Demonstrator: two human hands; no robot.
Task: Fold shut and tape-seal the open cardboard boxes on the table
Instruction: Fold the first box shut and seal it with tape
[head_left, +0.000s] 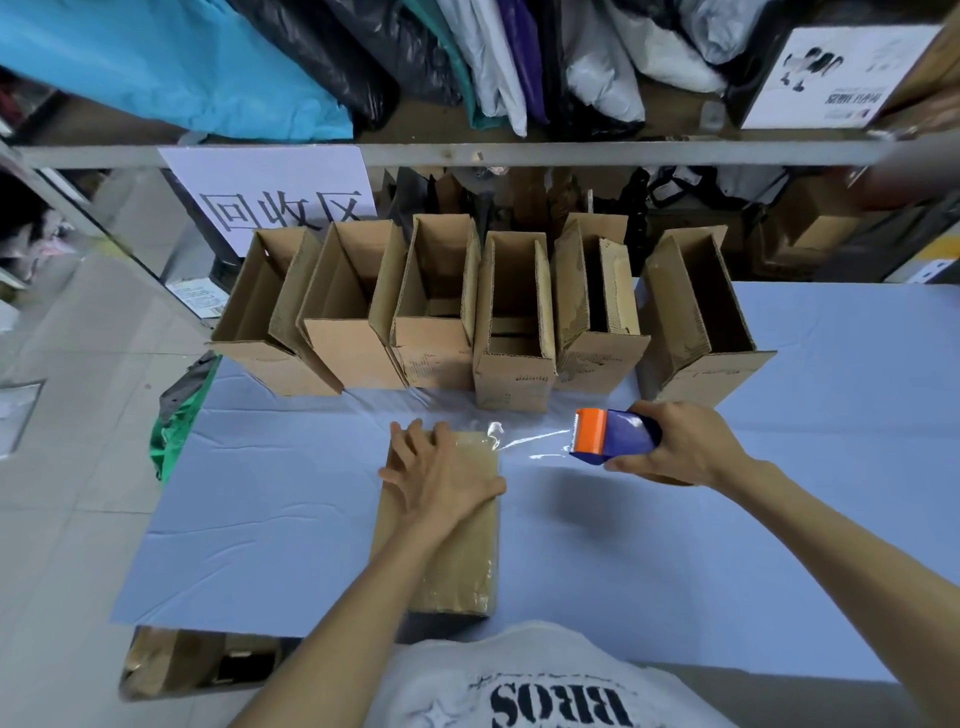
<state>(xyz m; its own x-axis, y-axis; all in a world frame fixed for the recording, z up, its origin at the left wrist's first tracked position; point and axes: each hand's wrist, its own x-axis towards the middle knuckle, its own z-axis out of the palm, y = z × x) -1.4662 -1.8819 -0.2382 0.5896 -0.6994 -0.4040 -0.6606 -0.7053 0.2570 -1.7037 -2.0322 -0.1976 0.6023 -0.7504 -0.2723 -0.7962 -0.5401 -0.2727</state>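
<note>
A closed cardboard box (457, 561) lies lengthwise on the pale blue table (260, 509) right in front of me, its top covered with clear tape. My left hand (441, 473) presses flat on the box's far end, fingers spread. My right hand (680, 444) grips a blue and orange tape dispenser (615, 435) to the right of the box. A strip of clear tape (530, 441) stretches from the dispenser to the box's far right corner. Several open cardboard boxes (511, 317) stand in a row along the table's far edge.
A metal shelf rail (571, 153) runs across behind the boxes, with bags and packages above it. A white paper sign (275, 192) hangs at the left. A white printed box (831, 78) sits top right. Green cloth (174, 431) hangs at the table's left edge.
</note>
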